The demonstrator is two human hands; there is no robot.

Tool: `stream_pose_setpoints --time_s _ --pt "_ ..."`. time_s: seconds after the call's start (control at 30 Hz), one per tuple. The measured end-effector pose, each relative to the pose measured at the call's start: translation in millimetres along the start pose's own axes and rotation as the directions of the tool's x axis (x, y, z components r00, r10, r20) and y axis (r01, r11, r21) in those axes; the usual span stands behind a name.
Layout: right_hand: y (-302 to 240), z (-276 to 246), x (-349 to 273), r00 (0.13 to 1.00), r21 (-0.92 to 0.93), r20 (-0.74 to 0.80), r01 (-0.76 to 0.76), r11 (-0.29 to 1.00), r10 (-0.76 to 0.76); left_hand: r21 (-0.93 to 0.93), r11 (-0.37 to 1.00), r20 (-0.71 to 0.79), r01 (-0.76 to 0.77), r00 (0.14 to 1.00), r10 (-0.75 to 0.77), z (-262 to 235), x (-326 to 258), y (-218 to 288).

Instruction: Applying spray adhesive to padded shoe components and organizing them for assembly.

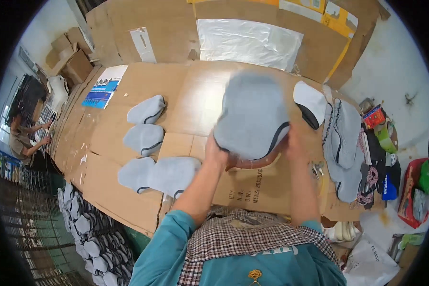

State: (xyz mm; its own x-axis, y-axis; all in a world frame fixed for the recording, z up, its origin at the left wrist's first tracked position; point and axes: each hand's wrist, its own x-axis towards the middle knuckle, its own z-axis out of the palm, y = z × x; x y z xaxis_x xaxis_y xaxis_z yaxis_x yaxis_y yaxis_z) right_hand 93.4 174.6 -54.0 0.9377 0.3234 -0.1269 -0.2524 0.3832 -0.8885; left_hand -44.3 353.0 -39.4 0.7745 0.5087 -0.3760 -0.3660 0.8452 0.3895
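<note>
- My left hand [218,155] grips the lower left edge of a pale grey fabric shoe upper with dark piping along its rim [252,114]; the fingers are tucked under the cloth, so I only see the back of the hand clamped on it.
- My right hand [292,143] pinches the lower right edge of the same piece, fingers closed on the fabric.
- A brown, curved form [252,163] peeps out under the upper between my two hands; I cannot tell what it is exactly.
- The upper is soft and domed, a little blurred, held up above the middle of the table just in front of my chest.
- Its long axis runs away from me, the rounded end pointing to the far side and the dark-trimmed opening towards me.
- Below lies a worktable covered in flattened brown cardboard [128,200].
- To my left four matching grey uppers [145,138] lie in a loose column on the cardboard.
- To my right sits a stack of more grey uppers [343,143], one white-and-black piece [310,102] beside it.
- A clear plastic sheet [248,43] rests at the far edge.
- A heap of grey pieces [88,233] fills the floor at my left, where another person [26,138] works at the room's edge.
</note>
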Motion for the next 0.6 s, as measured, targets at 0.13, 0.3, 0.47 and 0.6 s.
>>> stream_pose_setpoints --time_s 0.13,0.3,0.47,0.6 --pt "24.9 -21.0 2.5 0.986 0.011 -0.038 -0.159 0.987 0.160 -0.126 0.986 -0.101 0.107 0.988 -0.120 -31.7 8.6 -33.1" --pt "16.8 -26.6 22.6 0.978 -0.113 -0.197 -0.091 0.989 0.067 -0.070 0.996 -0.132 0.051 0.989 -0.060 -5.2 -14.6 -39.1" --pt "20.4 -39.0 12.8 0.990 0.114 0.024 -0.144 0.983 0.142 0.200 0.977 -0.199 -0.070 0.974 0.110 -3.3 -35.0 -52.0" --pt "5.8 -34.2 19.0 0.965 0.217 0.093 -0.262 0.940 0.247 0.200 0.968 -0.213 -0.152 0.958 0.194 -7.2 -34.2 -53.1"
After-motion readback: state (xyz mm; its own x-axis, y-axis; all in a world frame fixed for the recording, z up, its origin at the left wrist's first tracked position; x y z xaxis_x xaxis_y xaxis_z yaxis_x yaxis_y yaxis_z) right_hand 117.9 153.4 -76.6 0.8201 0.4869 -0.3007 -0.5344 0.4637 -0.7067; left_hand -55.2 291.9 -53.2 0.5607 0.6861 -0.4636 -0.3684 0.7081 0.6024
